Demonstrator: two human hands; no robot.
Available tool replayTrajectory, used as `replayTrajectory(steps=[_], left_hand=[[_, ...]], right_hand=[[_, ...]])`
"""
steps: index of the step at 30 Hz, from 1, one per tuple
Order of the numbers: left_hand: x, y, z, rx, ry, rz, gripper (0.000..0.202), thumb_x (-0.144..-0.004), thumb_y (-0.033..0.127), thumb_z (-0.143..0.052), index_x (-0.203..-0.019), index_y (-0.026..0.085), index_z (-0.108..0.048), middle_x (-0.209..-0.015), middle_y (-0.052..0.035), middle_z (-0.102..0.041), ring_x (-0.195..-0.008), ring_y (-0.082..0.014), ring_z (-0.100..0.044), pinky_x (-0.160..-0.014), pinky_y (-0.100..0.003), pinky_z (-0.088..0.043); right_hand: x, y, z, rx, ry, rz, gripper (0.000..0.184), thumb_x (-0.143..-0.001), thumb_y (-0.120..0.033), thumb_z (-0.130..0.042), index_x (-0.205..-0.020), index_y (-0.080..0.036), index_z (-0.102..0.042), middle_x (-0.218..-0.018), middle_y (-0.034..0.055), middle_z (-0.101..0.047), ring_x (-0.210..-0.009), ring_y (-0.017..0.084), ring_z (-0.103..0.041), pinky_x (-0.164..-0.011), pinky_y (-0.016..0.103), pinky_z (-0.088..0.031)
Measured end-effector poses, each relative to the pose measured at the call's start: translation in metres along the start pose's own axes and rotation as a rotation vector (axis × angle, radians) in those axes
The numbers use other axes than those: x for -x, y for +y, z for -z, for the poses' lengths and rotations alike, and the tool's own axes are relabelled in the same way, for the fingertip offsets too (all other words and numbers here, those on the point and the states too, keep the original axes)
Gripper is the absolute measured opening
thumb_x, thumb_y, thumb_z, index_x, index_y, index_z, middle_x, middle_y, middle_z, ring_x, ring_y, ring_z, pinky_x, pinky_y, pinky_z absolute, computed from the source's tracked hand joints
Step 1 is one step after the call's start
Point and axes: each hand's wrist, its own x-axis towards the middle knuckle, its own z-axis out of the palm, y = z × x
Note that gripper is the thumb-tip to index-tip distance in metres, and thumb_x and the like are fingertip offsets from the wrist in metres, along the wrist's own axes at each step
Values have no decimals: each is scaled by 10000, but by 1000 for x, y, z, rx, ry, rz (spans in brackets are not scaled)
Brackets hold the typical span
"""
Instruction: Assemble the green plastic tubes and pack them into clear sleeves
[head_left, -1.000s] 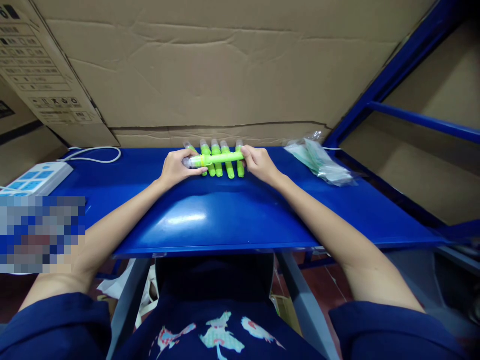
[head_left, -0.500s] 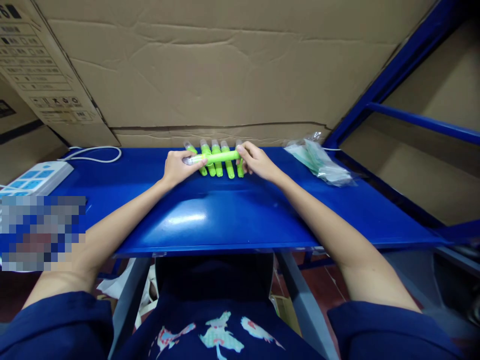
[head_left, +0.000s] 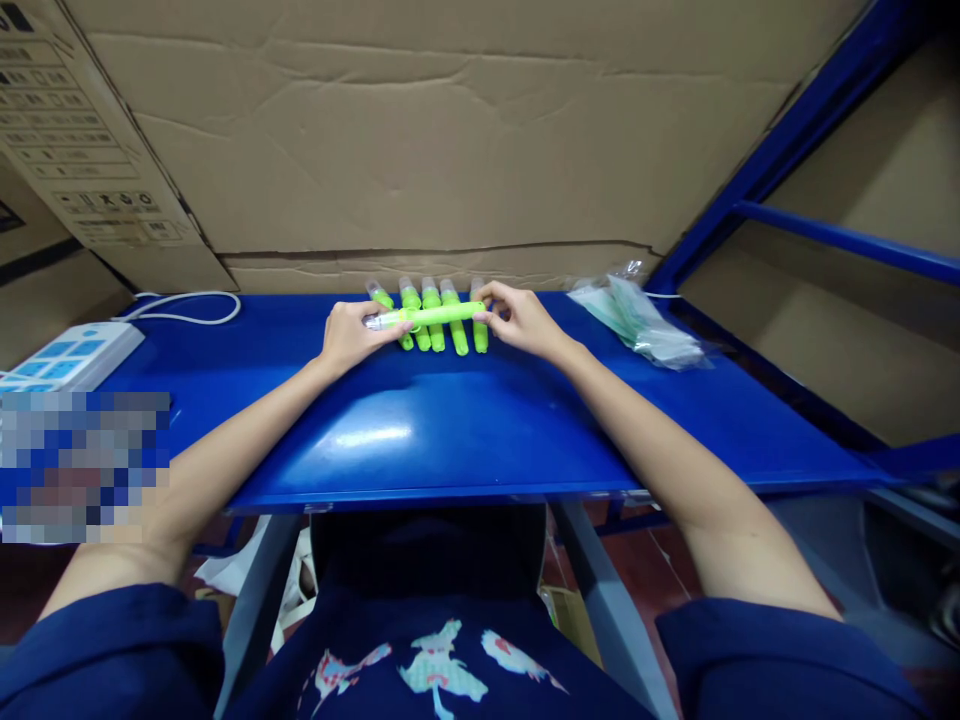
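A yellow-green highlighter (head_left: 442,313) with a clear cap lies level between my hands, above the row on the table. Around its capped end, my left hand (head_left: 351,334) is closed, thumb on the near side. My right hand (head_left: 521,320) pinches the other end between thumb and fingertips. Behind and below it, several more highlighters (head_left: 459,338) of the same kind rest side by side, caps pointing to the back. The held highlighter covers their middles, and my left fingers partly hide the leftmost ones.
The blue table (head_left: 465,430) backs onto a cardboard wall (head_left: 420,130). A clear plastic bag (head_left: 645,325) with pale green and white contents lies at right. On the left are a power strip (head_left: 71,355), a white cable (head_left: 195,308) and a pixelated patch. A blue frame (head_left: 810,110) rises at right.
My right fingers have opened out slightly and shifted right at the highlighter's end, so more of that end shows. My left hand keeps its hold with hardly any movement.
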Motion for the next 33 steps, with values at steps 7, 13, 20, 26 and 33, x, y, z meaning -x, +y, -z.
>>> replayTrajectory(steps=[7,13,20,26,33], left_hand=[[0,-7,-3,-68,3,-51,655,-624,788,-757,-853,176,-812,-752,-63,-777,-620,-166,-632,-584,-253,-347],[1,-12,-4,-140,-10,-111,688,-634,821,-733,-875,181,-812,-750,-70,-781,-614,-183,-662,-577,-263,-372],[-2,-18,-4,-319,86,-383,753,-739,865,-597,-916,157,-780,-808,-118,-780,-723,-228,-718,-645,-295,-442],[-9,-23,5,-484,107,-627,696,-849,810,-518,-922,160,-755,-684,-93,-716,-651,-214,-672,-595,-311,-403],[-9,-26,10,-499,65,-682,691,-873,811,-472,-956,178,-737,-679,-80,-707,-639,-203,-665,-593,-310,-409]], right_hand=[[0,-5,2,134,-154,-40,177,-892,-296,-500,-911,-159,-611,-726,43,-643,-606,153,-496,-633,270,-363],[-1,-12,-3,12,-197,-209,432,-1011,-366,-397,-619,-193,-455,-562,-1,-497,-529,111,-414,-586,248,-313],[-1,-17,-9,-484,-236,-555,500,-1057,-464,-397,-633,-199,-417,-487,-77,-297,-426,59,-229,-418,186,-241],[2,-19,-11,-693,-378,-639,456,-1073,-378,-360,-661,-189,-413,-514,-94,-249,-422,42,-163,-370,141,-186],[2,-24,-11,-697,-430,-678,480,-1092,-313,-286,-653,-176,-423,-499,-89,-272,-401,31,-175,-360,132,-162]])
